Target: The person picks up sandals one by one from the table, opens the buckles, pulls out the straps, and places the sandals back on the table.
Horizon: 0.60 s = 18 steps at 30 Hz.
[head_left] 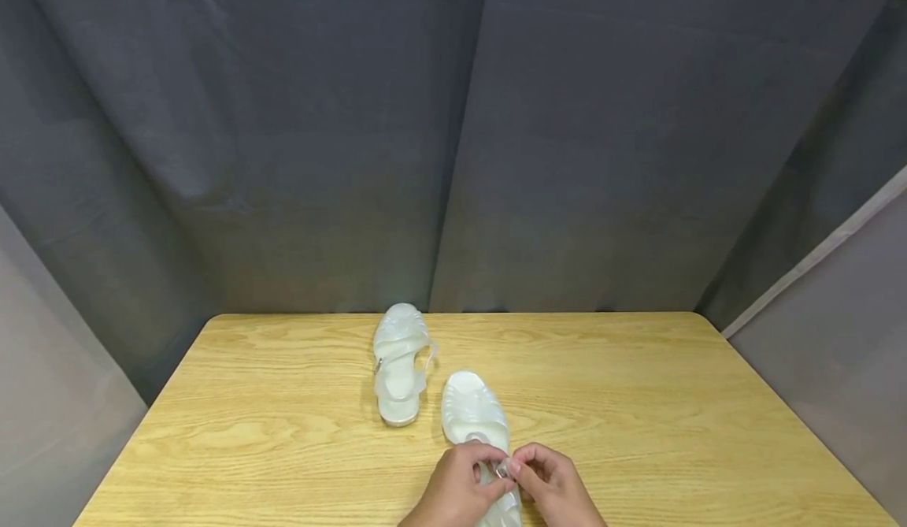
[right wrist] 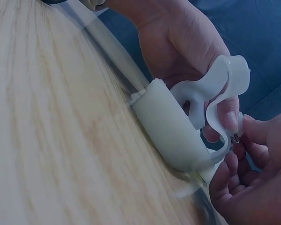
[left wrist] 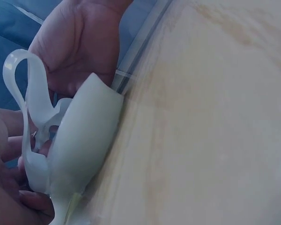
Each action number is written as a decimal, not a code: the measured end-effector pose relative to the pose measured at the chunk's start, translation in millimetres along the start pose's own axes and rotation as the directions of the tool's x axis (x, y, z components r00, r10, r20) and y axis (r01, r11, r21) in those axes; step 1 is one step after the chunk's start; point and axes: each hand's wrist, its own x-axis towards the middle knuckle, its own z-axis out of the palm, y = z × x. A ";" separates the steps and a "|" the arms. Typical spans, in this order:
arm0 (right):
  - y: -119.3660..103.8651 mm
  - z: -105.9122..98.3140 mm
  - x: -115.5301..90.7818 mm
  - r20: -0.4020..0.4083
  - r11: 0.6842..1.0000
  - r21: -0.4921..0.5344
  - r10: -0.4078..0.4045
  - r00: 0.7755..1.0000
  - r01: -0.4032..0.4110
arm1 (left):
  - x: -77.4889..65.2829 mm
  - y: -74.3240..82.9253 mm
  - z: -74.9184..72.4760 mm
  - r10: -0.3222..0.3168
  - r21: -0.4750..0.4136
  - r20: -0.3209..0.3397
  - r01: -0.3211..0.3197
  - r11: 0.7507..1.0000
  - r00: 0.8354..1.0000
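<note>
A translucent white jelly sandal lies on the wooden table, toe pointing away from me. At its ankle strap, the thumb and index finger of my left hand pinch the strap beside a small metal buckle. My right hand pinches the clear strap end at that buckle, its fingertips close against the left ones. In the right wrist view the strap stands up in a loop above the sandal's heel. Farther left, the matching sandal sits with its side strap hanging loose.
The wood-grain table extends to both sides of the sandals. Dark grey curtains hang behind its far edge, and pale grey panels flank it.
</note>
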 end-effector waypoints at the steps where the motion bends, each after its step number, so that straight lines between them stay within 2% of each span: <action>1: -0.4 0.1 0.1 0.000 1.000 0.002 0.002 1.000 -0.002 | 0.1 0.0 0.0 0.001 0.003 -0.001 -0.001 1.000 1.000; 7: -3.5 -1.6 -0.4 0.025 1.000 0.016 -0.008 1.000 0.008 | 1.2 -0.8 0.2 0.009 -0.005 -0.001 -0.009 1.000 1.000; 9: -4.4 -3.3 -0.7 0.035 1.000 0.027 0.008 0.999 -0.009 | 1.5 -0.8 -0.9 -0.006 -0.030 0.017 0.006 1.000 1.000; 14: -5.7 -9.2 -0.8 0.036 0.996 0.033 0.087 0.996 -0.088 | 3.1 -1.6 -8.4 -0.068 -0.132 0.124 0.085 0.988 0.990; 18: -5.9 -13.3 -1.3 0.057 0.991 0.034 0.128 0.990 -0.130 | 4.7 -4.8 -13.9 -0.069 -0.215 0.186 0.109 0.970 0.980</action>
